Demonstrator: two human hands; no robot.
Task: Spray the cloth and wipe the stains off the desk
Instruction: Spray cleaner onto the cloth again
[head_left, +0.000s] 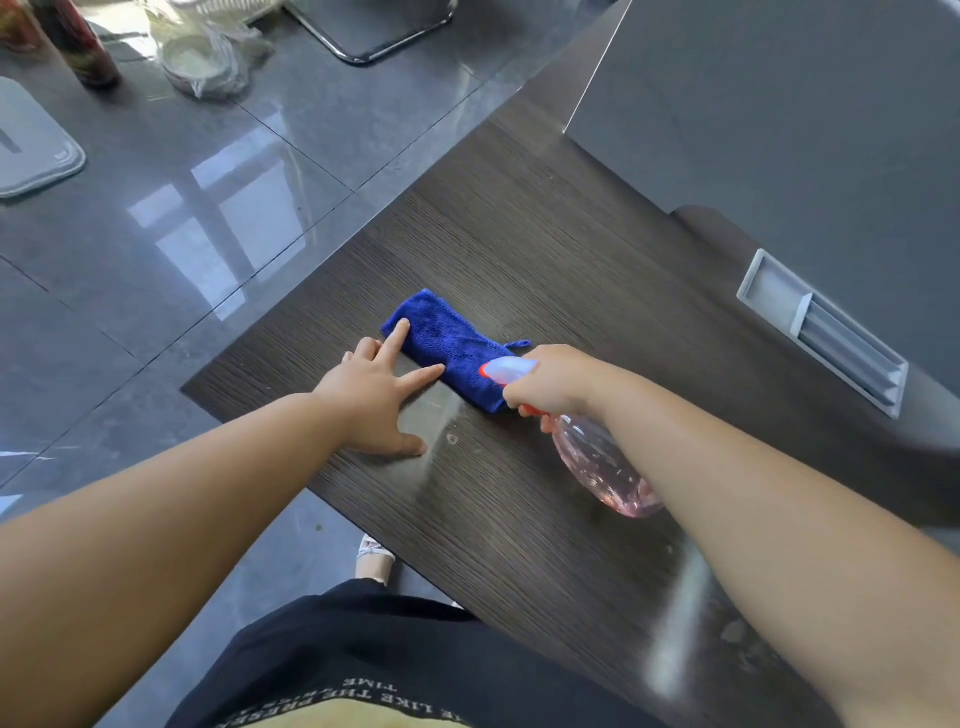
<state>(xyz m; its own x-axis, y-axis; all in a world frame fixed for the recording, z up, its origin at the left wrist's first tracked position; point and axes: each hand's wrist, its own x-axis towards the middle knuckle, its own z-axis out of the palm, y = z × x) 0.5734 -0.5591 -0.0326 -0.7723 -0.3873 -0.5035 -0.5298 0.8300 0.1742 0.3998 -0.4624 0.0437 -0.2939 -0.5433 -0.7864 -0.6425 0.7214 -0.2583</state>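
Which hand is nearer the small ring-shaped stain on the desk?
Left. The left hand rests flat with its thumb just beside the stain; the right hand, gripping the spray bottle, is farther right.

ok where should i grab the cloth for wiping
Probably from above, across its left half: the cloth lies flat in a folded strip, the right hand holds the spray bottle over its right end, and the left hand touches the left.

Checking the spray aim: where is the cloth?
Head view, centre: the cloth lies on the desk, between the left hand and the right hand's spray bottle.
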